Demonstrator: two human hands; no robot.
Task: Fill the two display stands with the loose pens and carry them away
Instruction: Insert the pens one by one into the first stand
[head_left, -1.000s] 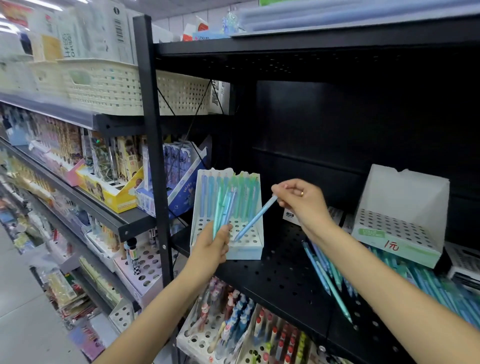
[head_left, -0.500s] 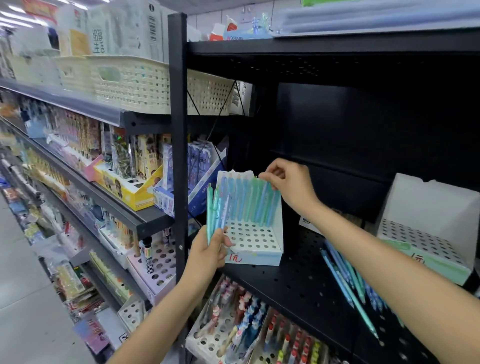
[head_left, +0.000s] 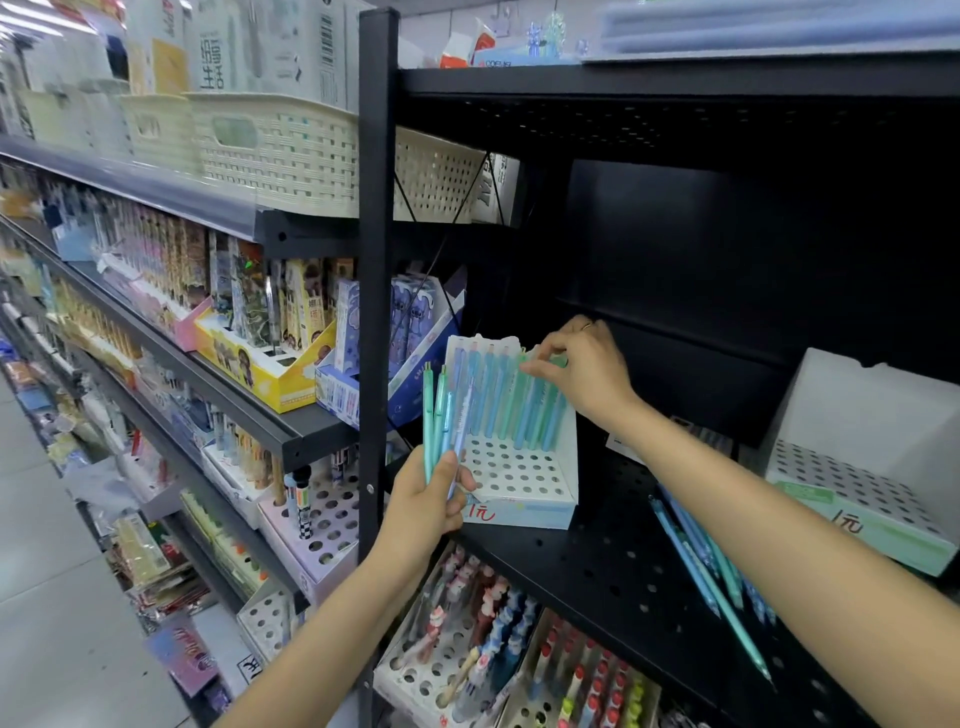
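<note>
The left hand (head_left: 426, 512) grips a bunch of pens (head_left: 441, 415) before the left display stand (head_left: 519, 483) on the black shelf (head_left: 597, 571); the right hand (head_left: 582, 374) pinches a pen top in its back row.

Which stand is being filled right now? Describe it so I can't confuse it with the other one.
On the black perforated shelf, look at its left end, beside the upright post. The blue-fronted stand there already holds a back row of pens, whereas the green-fronted stand at the right stands empty.
</note>
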